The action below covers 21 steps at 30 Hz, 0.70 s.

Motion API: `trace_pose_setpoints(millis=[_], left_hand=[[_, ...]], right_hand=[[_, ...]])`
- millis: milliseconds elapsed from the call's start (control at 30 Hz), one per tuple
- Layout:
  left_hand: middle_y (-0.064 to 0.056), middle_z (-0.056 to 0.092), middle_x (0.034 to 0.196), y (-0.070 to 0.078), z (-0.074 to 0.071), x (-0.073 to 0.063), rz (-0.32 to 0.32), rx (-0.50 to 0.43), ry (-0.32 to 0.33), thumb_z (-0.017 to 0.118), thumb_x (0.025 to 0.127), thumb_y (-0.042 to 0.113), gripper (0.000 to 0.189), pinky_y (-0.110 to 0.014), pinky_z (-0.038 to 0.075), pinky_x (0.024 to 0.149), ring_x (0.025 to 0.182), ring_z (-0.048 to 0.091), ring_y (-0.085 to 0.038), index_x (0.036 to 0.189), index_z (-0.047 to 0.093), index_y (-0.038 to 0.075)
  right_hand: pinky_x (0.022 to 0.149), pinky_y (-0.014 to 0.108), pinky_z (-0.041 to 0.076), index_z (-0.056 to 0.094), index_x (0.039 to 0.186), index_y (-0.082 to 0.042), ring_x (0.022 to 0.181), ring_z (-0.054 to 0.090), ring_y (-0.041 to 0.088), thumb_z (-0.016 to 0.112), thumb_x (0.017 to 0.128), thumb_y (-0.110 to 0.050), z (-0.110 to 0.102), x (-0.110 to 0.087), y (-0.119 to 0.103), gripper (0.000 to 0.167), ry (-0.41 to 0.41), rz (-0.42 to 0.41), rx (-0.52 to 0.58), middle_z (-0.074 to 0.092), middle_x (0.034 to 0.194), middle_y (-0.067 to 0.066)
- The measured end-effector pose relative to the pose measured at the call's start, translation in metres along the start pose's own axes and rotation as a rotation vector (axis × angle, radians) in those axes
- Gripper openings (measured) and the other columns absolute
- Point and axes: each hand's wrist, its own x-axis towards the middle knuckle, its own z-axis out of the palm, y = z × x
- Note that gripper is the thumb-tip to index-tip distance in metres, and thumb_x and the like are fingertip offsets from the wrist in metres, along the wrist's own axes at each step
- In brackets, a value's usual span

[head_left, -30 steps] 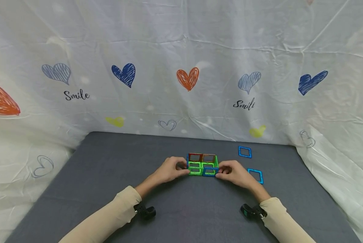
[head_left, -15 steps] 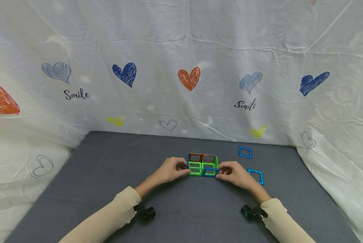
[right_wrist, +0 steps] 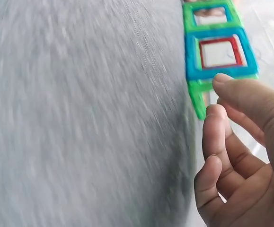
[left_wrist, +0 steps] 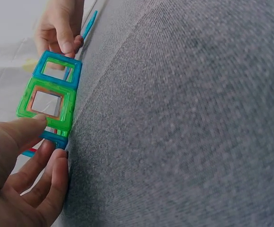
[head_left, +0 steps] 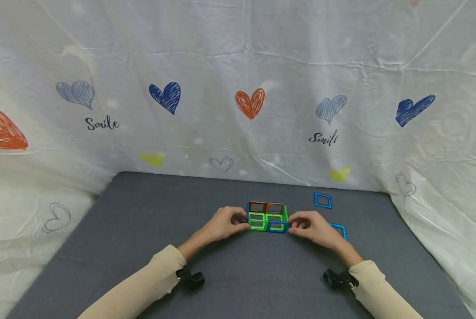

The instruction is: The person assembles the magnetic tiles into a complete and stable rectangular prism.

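Observation:
A low open box of magnetic tiles (head_left: 267, 218), square frames in green, blue and red, stands on the grey table. My left hand (head_left: 224, 223) pinches its left end: in the left wrist view the thumb lies on the front green tile (left_wrist: 70, 109) and fingertips meet a blue end tile (left_wrist: 56, 138). At the right end my right hand (head_left: 312, 228) hovers with loosely bent fingers, gripping nothing. In the right wrist view its thumb tip appears over the lower edge of the front blue tile (right_wrist: 192, 56); whether it touches cannot be told.
Two loose blue square tiles lie on the right: one flat blue tile (head_left: 323, 207) farther back, another blue tile (head_left: 344, 233) partly hidden behind my right hand. A white curtain (head_left: 198, 133) printed with hearts hangs behind the grey table (head_left: 238, 274).
My right hand has shifted slightly right, its fingers easing off the box's right end. The left hand keeps its place on the box. The view has drifted a little.

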Motion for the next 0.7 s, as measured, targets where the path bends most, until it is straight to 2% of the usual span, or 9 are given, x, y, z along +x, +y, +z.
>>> trace_pose_setpoints(millis=[267, 500, 700], left_hand=[[0.0, 0.07, 0.099, -0.002, 0.0, 0.0, 0.003, -0.019, -0.008, 0.077, 0.094, 0.013, 0.013, -0.029, 0.054, 0.061, 0.074, 0.067, -0.007, 0.106, 0.073, 0.012], [0.001, 0.07, 0.1, -0.003, -0.001, 0.0, 0.013, 0.007, -0.008, 0.076, 0.094, 0.014, 0.013, -0.028, 0.054, 0.065, 0.075, 0.067, -0.006, 0.107, 0.073, 0.012], [0.001, 0.07, 0.099, -0.002, -0.002, 0.0, 0.012, 0.015, -0.008, 0.076, 0.095, 0.014, 0.013, -0.028, 0.054, 0.065, 0.076, 0.066, -0.006, 0.107, 0.073, 0.011]], right_hand=[[0.062, 0.028, 0.051, 0.072, 0.11, 0.002, 0.072, 0.063, 0.019, 0.075, 0.095, -0.01, -0.03, -0.018, 0.004, 0.02, 0.062, -0.002, -0.023, 0.068, 0.09, 0.003], [0.061, 0.027, 0.052, 0.071, 0.113, 0.003, 0.073, 0.065, 0.029, 0.073, 0.094, -0.004, -0.054, -0.035, 0.008, 0.02, 0.119, -0.018, -0.034, 0.069, 0.09, 0.005], [0.059, 0.026, 0.05, 0.07, 0.114, 0.002, 0.07, 0.064, 0.023, 0.073, 0.093, 0.001, -0.067, -0.051, 0.019, 0.022, 0.155, -0.053, -0.07, 0.069, 0.09, 0.005]])
